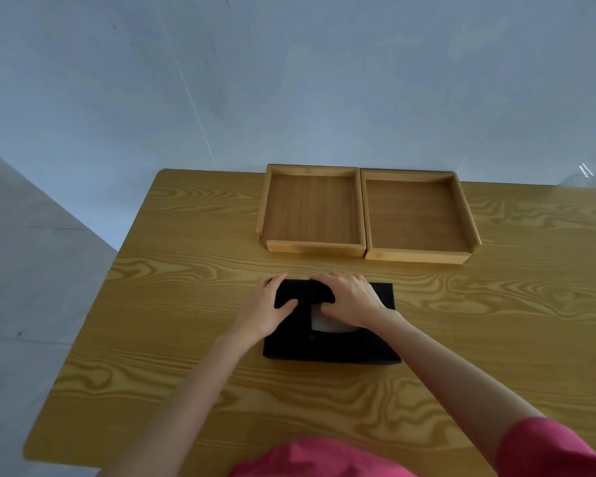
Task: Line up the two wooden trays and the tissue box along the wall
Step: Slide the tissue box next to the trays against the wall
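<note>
We see both wooden trays, left tray [312, 210] and right tray [417, 216], touching side by side at the wall [289, 80] on the table [152, 321]. Black tissue box [331, 346] sits nearer us, apart from them. Left hand [272, 309] grips its left far corner, thumb on top; right hand [351, 297] lies flat over its top, fingers curled.
</note>
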Demonstrator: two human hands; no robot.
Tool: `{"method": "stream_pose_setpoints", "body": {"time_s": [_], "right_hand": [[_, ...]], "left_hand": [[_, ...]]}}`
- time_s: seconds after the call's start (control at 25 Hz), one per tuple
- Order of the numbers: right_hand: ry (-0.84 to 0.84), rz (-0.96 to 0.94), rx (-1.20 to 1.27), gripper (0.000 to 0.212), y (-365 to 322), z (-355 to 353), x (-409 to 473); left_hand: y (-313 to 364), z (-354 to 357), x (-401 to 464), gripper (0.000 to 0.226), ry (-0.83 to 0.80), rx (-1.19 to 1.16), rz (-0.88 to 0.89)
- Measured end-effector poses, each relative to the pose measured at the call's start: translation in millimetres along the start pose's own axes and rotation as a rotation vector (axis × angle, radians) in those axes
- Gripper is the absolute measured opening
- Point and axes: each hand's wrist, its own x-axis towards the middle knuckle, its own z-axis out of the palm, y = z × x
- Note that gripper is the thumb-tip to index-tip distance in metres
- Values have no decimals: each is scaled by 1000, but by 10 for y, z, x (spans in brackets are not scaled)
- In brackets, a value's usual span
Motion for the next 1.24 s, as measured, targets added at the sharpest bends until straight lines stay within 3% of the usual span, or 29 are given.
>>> {"method": "stream_pose_setpoints", "body": {"time_s": [0.2, 0.32, 0.44, 0.52, 0.68, 1.24], "right_hand": [[-54, -12, -23, 56, 40, 37, 58], [214, 30, 215, 56, 122, -38, -123], [401, 327, 578, 54, 302, -62, -468], [346, 518, 779, 54, 405, 11, -666], [218, 658, 1033, 45, 410, 186, -819], [208, 617, 1074, 36, -30, 318, -680]], "left_hand": [[-22, 8, 2, 60, 31, -32, -44], [-35, -2, -67, 61, 87, -163, -56], [-114, 54, -227, 64, 102, -397, -164], [-205, 130, -329, 69, 102, -466, -272], [-232, 237, -493, 53, 70, -552, -312], [-411, -108, -589, 53, 163, -590, -291]]}}
